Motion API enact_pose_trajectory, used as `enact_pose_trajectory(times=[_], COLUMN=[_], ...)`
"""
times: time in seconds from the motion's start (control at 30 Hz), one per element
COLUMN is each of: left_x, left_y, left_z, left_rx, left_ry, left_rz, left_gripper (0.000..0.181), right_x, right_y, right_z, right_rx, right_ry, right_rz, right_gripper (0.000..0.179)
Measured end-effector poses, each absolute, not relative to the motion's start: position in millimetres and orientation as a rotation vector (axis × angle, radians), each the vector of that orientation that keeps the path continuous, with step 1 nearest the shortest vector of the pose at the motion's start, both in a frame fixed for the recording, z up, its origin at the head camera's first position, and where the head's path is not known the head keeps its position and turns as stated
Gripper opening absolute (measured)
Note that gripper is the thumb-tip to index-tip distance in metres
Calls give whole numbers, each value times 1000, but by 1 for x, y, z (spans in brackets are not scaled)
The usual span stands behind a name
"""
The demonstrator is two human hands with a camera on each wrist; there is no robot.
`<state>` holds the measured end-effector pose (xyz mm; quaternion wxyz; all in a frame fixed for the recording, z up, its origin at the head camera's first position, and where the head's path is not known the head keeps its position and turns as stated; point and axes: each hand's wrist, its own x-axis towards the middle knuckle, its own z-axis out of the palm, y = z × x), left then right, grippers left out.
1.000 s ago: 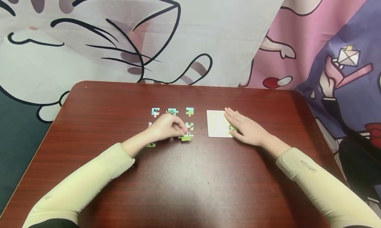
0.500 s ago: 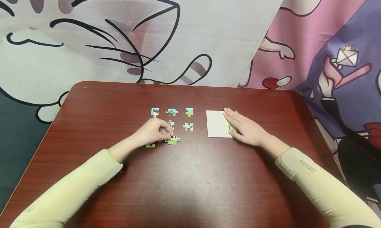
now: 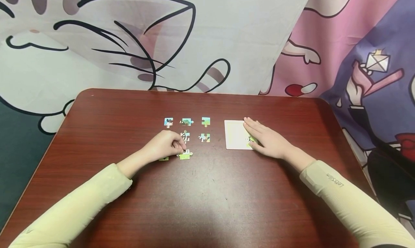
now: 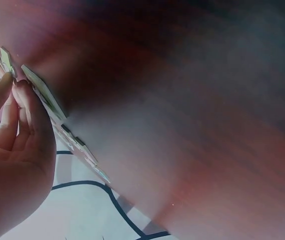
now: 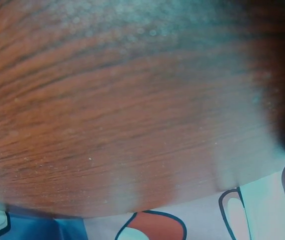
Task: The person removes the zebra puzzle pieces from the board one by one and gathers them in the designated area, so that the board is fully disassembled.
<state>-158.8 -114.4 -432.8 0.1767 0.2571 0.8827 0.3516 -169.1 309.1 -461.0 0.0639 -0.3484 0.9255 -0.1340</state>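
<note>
My left hand point(image 3: 166, 145) pinches a jigsaw piece point(image 3: 186, 156) with a green lower edge and black-and-white stripes, low over the table in the bottom row of loose pieces. Its fingertips and thumb meet at a green-edged piece point(image 4: 6, 59) in the left wrist view. Partly under this hand is another green jigsaw piece point(image 3: 164, 158). Right above the fingers lies a striped jigsaw piece point(image 3: 185, 136). My right hand point(image 3: 267, 139) rests with straight fingers on the right side of a pale square puzzle board point(image 3: 234, 134), covering part of a green picture there.
Three jigsaw pieces form the back row: one on the left point(image 3: 168, 122), one in the middle point(image 3: 186, 122) and one on the right point(image 3: 205, 121). Another jigsaw piece point(image 3: 205, 137) lies between them and the board. Cartoon curtains hang behind the brown table point(image 3: 207, 204).
My left hand has moved left with the striped green piece, from the right end of the bottom row to its middle. The right hand stays on the board.
</note>
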Motion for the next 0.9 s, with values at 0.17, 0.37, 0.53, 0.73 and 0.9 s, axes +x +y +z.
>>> enact_pose_trajectory(times=[0.17, 0.37, 0.53, 0.73, 0.9], left_x=[-158, -156, -156, -157, -157], left_y=[-114, -114, -114, -115, -116], left_z=[-434, -434, -434, -436, -435], left_rx=[754, 763, 754, 763, 764], left_ry=[2507, 2507, 2500, 2498, 2499], left_rz=[976, 978, 999, 997, 1006], left_gripper=[9, 8, 9, 7, 8], right_x=[-168, -168, -169, -169, -169], right_y=[308, 308, 309, 308, 308], right_z=[-460, -460, -462, -461, -461], right_rx=[-1054, -1065, -1092, -1114, -1116], right_ry=[2794, 2805, 2817, 2823, 2827], right_rz=[-410, -413, -416, -417, -406], right_gripper=[75, 75, 74, 73, 74])
